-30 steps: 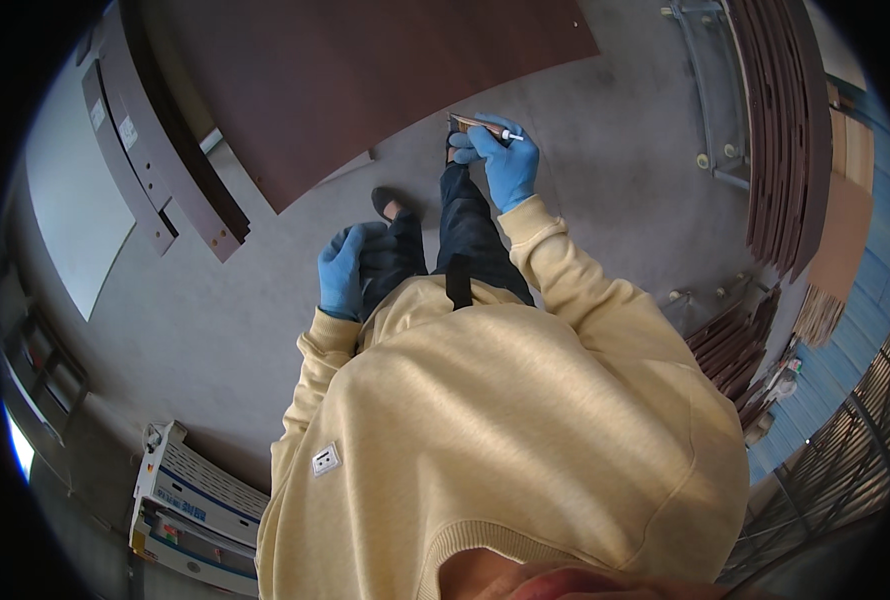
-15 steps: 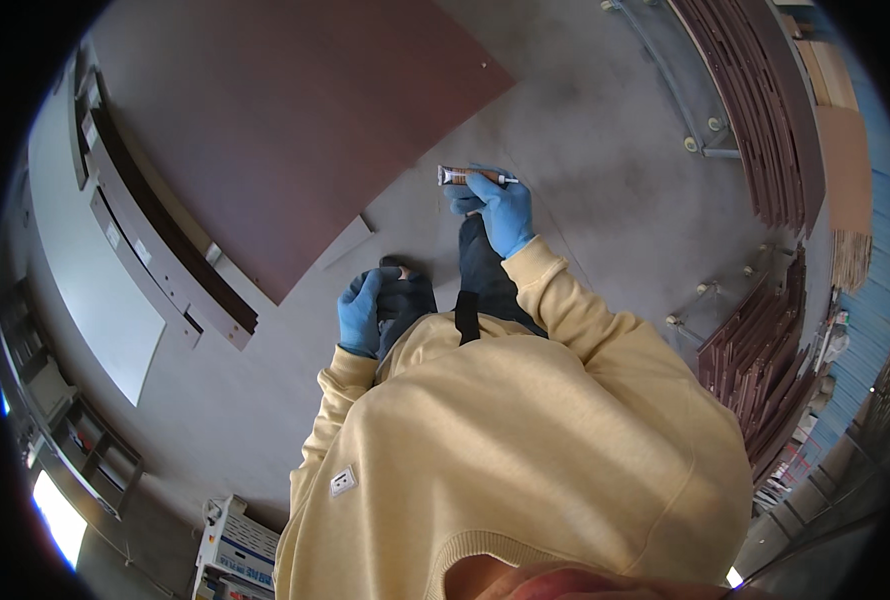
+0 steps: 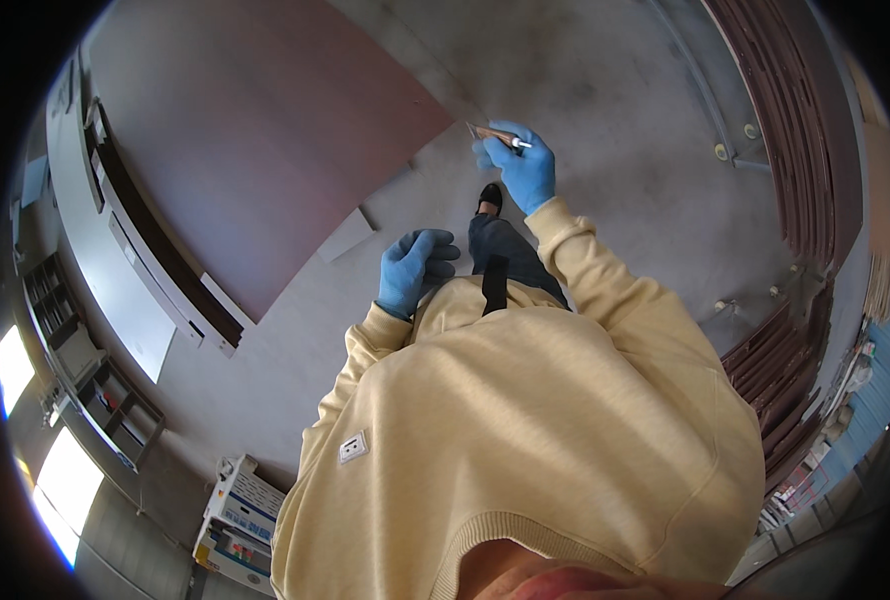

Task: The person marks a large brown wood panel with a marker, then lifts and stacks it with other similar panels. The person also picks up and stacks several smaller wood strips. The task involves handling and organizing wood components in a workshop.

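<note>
My right hand [image 3: 529, 172], in a blue glove, is held out ahead of me and grips a small squeeze tube [image 3: 491, 134]. The tube has a flat crimped end and a brownish label; its thin white nozzle sticks out on the right and tilts slightly down. Close to my waist, my left hand [image 3: 406, 278] wears a blue glove too. Its fingers are loosely bent and point right, with nothing visible in them. Below the hands, my leg in dark trousers [image 3: 505, 247] and one black shoe [image 3: 490, 197] show.
A large reddish-brown panel [image 3: 265, 130] lies ahead on the left. Long narrow boards [image 3: 155, 240] and a pale panel [image 3: 130, 290] line the left side. Stacked brown panels [image 3: 785, 120] stand on a wheeled rack [image 3: 722, 152] at right. A white-and-blue box [image 3: 245, 505] sits at lower left.
The view has shifted as I step. My right hand has moved up and right with the tube, whose nozzle now tilts lower. My left hand has moved right and up, its fingers now pointing right.
</note>
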The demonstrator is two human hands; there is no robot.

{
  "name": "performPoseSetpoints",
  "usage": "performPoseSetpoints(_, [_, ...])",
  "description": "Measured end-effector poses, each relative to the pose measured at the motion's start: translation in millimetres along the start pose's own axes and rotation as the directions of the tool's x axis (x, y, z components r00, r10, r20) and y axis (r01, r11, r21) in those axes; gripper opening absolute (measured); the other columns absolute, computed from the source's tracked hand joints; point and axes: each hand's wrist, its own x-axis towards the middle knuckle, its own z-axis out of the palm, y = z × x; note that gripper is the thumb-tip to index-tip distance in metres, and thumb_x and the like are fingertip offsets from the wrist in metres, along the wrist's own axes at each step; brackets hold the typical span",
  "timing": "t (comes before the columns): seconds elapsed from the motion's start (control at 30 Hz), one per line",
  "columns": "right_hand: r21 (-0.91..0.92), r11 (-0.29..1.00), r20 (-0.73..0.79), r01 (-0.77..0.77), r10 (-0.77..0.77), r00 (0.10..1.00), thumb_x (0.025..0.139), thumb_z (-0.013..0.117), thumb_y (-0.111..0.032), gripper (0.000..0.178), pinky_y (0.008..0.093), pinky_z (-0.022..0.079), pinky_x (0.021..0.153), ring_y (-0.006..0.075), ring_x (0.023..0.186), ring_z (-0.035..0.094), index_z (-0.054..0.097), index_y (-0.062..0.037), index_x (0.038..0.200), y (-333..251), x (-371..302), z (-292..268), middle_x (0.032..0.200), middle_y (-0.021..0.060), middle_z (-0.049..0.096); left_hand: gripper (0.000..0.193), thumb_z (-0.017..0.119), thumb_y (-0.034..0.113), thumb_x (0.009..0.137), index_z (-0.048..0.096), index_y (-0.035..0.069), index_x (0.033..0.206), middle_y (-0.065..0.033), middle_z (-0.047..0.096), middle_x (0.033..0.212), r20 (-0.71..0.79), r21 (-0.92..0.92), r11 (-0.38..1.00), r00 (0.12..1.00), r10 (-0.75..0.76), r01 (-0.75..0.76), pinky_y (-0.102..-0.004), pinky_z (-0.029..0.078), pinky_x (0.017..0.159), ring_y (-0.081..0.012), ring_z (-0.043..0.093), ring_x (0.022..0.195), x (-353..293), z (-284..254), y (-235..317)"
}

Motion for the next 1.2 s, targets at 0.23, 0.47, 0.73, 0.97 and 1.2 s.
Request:
performPoseSetpoints(0.23, [-0.601,0.309,0.586,0.737,-0.456,0.669,0.083,0.073,-0.008,0.027,0.041,0.052,0.061,0.0317,0.067,0.063,0.066,-0.0104,0.109,-13.6,69.9,-14.2,0.078,0.0115,0.067,0.024,0.06,0.019,0.101,0.07,-0.002,0.109,-0.0128,0.074,0.094,-0.091,-0.121,0.991,0.993,-0.072,0.06,-0.0286,0.057,0.061,-0.0167,0.068,0.068,15.4,24.3,17.5])
performPoseSetpoints(0.47, [-0.549,0.15,0.669,0.822,-0.51,0.54,0.075,0.074,-0.003,0.035,0.0401,0.053,0.063,0.0305,0.069,0.064,0.066,-0.0112,0.108,6.2,92.6,-8.6,0.078,0.0097,0.067,0.023,0.06,0.017,0.101,0.069,-0.003,0.108,-0.0143,0.073,0.093,-0.075,-0.203,0.978,0.994,-0.073,0.057,-0.0276,0.056,0.061,-0.0162,0.066,0.066,33.7,7.7,21.1])
performPoseSetpoints(0.73, [-0.72,0.389,0.497,0.575,-0.289,0.818,0.082,0.075,-0.007,0.031,0.0357,0.059,0.067,0.0261,0.073,0.07,0.067,-0.009,0.111,-8.9,66.0,-4.8,0.088,0.0055,0.074,0.031,0.054,0.021,0.105,0.068,-0.004,0.116,-0.014,0.074,0.102,-0.037,-0.159,0.983,0.995,-0.094,0.087,-0.0304,0.059,0.071,-0.0182,0.07,0.075,39.4,-20.3,12.7])
performPoseSetpoints(0.97, [0.045,0.973,-0.015,-0.225,0.226,0.974,0.096,0.066,-0.017,0.026,0.0344,0.062,0.065,0.0202,0.084,0.074,0.067,0.0018,0.114,2.5,45.3,4.2,0.101,0.0161,0.076,0.03,0.054,0.021,0.105,0.068,-0.004,0.115,-0.0136,0.074,0.103,-0.027,-0.17,0.979,0.993,-0.116,0.11,-0.0299,0.059,0.072,-0.0179,0.07,0.076,40.0,-24.9,14.2])
performPoseSetpoints(1.2, [0.569,0.78,0.01,-0.262,0.311,0.95,0.101,0.059,-0.013,0.028,0.0378,0.061,0.084,0.0265,0.088,0.074,0.065,0.0059,0.12,54.0,28.9,15.1,0.105,0.0188,0.074,0.026,0.061,0.021,0.101,0.07,-0.002,0.11,-0.0114,0.073,0.094,-0.064,-0.185,0.978,0.991,-0.114,0.1,-0.0263,0.055,0.061,-0.015,0.065,0.067,37.2,-27.9,10.0])
